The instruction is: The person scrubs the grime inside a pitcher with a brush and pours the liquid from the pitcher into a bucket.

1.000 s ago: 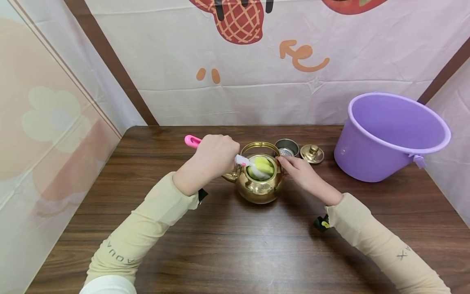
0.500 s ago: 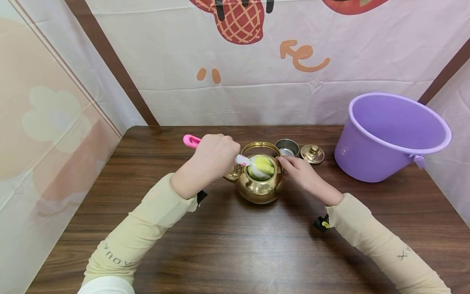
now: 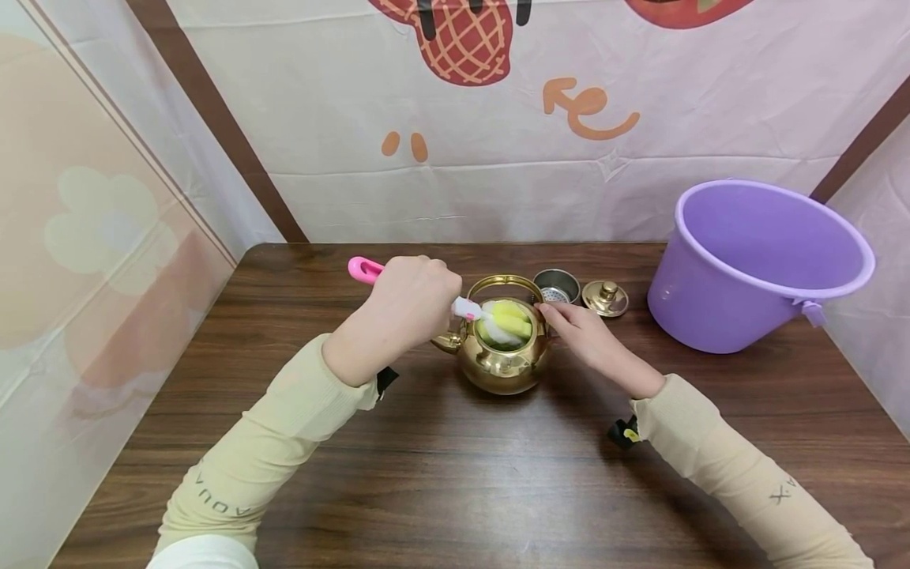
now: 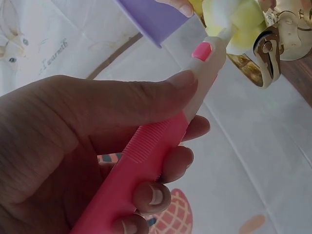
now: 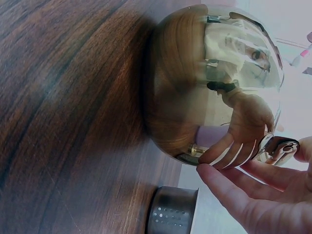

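Note:
My left hand (image 3: 408, 304) grips the pink handle (image 4: 146, 156) of a sponge brush, thumb along its grip and fingers curled round it. The brush's yellow and white sponge head (image 3: 510, 318) sits inside the mouth of a shiny gold kettle (image 3: 503, 371), which stands upright on the table. On the kettle's right side my right hand (image 3: 583, 340) holds it, the thumb by the hinge of the bail handle (image 5: 280, 148) and the fingers against the rounded wall. How deep the sponge reaches is hidden.
Behind the kettle are a perforated metal strainer cup (image 3: 557, 284) and a gold lid (image 3: 605, 298). A large purple bucket (image 3: 711, 308) stands at the right on the dark wooden table (image 3: 462, 490). Printed cloth (image 3: 341, 190) hangs behind and at the left.
My left hand has shifted slightly left and up with the brush, and the sponge head has risen a little in the kettle's mouth. The right hand and kettle stay in place.

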`<state>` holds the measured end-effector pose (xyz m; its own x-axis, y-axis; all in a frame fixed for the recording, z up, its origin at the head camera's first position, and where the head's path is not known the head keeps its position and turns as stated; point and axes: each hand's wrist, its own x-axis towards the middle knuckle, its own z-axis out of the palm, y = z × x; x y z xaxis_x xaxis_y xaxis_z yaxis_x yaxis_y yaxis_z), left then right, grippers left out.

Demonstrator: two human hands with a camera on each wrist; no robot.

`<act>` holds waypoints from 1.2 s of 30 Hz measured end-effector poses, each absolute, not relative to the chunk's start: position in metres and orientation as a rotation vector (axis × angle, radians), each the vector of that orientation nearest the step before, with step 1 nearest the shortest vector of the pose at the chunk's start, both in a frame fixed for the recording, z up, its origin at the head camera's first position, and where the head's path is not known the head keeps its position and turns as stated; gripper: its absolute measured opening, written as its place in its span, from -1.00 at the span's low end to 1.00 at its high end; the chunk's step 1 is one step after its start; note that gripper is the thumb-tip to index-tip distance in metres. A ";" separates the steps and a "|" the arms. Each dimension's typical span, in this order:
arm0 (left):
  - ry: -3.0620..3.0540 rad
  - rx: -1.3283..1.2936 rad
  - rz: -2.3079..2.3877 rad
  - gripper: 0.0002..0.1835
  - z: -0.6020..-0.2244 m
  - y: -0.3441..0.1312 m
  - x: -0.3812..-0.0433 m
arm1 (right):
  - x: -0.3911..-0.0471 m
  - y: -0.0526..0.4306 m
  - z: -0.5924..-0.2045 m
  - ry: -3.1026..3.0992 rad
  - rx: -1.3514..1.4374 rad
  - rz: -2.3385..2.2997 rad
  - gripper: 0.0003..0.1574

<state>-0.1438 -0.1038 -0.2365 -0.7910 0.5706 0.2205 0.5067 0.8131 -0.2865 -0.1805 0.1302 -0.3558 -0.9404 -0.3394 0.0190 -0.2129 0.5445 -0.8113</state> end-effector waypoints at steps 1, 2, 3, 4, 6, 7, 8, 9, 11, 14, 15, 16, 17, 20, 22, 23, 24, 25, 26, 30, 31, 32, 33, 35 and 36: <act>-2.698 -0.824 0.308 -0.79 -0.236 -0.104 -0.144 | -0.181 0.130 -0.356 2.649 -0.477 -1.343 -0.50; -2.695 -0.826 0.308 -0.79 -0.236 -0.104 -0.144 | -0.181 0.131 -0.356 2.662 -0.481 -1.330 -0.50; -2.690 -0.827 0.308 -0.78 -0.236 -0.104 -0.144 | -0.181 0.131 -0.357 2.673 -0.483 -1.320 -0.50; -2.689 -0.826 0.311 -0.77 -0.235 -0.104 -0.144 | -0.181 0.131 -0.357 2.687 -0.488 -1.307 -0.51; -2.687 -0.825 0.311 -0.75 -0.235 -0.104 -0.144 | -0.182 0.132 -0.357 2.698 -0.493 -1.296 -0.51; -2.689 -0.825 0.311 -0.74 -0.235 -0.105 -0.145 | -0.182 0.131 -0.357 2.702 -0.496 -1.294 -0.51; -2.690 -0.825 0.309 -0.73 -0.234 -0.105 -0.144 | -0.182 0.131 -0.357 2.692 -0.494 -1.304 -0.51; -2.689 -0.826 0.308 -0.73 -0.234 -0.105 -0.144 | -0.182 0.131 -0.357 2.681 -0.490 -1.316 -0.51; -2.690 -0.826 0.307 -0.73 -0.233 -0.105 -0.144 | -0.181 0.130 -0.357 2.659 -0.487 -1.337 -0.51; -2.688 -0.827 0.317 -0.73 -0.232 -0.105 -0.144 | -0.181 0.129 -0.356 2.625 -0.483 -1.364 -0.50; -2.690 -0.828 0.318 -0.73 -0.232 -0.105 -0.144 | -0.181 0.129 -0.356 2.621 -0.485 -1.365 -0.49; -2.693 -0.828 0.319 -0.73 -0.232 -0.105 -0.144 | -0.181 0.129 -0.356 2.624 -0.489 -1.359 -0.49; -2.693 -0.831 0.316 -0.73 -0.232 -0.105 -0.144 | -0.181 0.129 -0.356 2.628 -0.492 -1.352 -0.49; -2.701 -0.839 0.295 -0.71 -0.232 -0.105 -0.145 | -0.181 0.129 -0.356 2.670 -0.505 -1.309 -0.50; -2.707 -0.841 0.290 -0.70 -0.232 -0.105 -0.145 | -0.181 0.129 -0.355 2.691 -0.512 -1.285 -0.50; -2.711 -0.840 0.289 -0.70 -0.232 -0.105 -0.145 | -0.181 0.129 -0.355 2.693 -0.513 -1.282 -0.49; -2.715 -0.838 0.291 -0.70 -0.231 -0.105 -0.145 | -0.181 0.129 -0.355 2.690 -0.511 -1.283 -0.49; -2.718 -0.837 0.293 -0.71 -0.231 -0.105 -0.145 | -0.181 0.129 -0.355 2.690 -0.510 -1.284 -0.49; -2.724 -0.835 0.295 -0.71 -0.231 -0.105 -0.145 | -0.181 0.129 -0.355 2.686 -0.508 -1.286 -0.49; -2.742 -0.834 0.308 -0.72 -0.229 -0.104 -0.144 | -0.181 0.129 -0.355 2.684 -0.505 -1.288 -0.49; -2.747 -0.834 0.310 -0.72 -0.229 -0.104 -0.144 | -0.181 0.129 -0.355 2.690 -0.508 -1.282 -0.49; -2.751 -0.833 0.315 -0.72 -0.228 -0.104 -0.144 | -0.181 0.129 -0.355 2.693 -0.511 -1.278 -0.49; -2.754 -0.833 0.319 -0.72 -0.228 -0.104 -0.144 | -0.181 0.129 -0.355 2.693 -0.513 -1.278 -0.49; -2.759 -0.834 0.328 -0.72 -0.227 -0.103 -0.143 | -0.181 0.129 -0.355 2.690 -0.516 -1.280 -0.49; -2.753 -0.839 0.332 -0.72 -0.227 -0.103 -0.143 | -0.181 0.129 -0.355 2.693 -0.518 -1.277 -0.49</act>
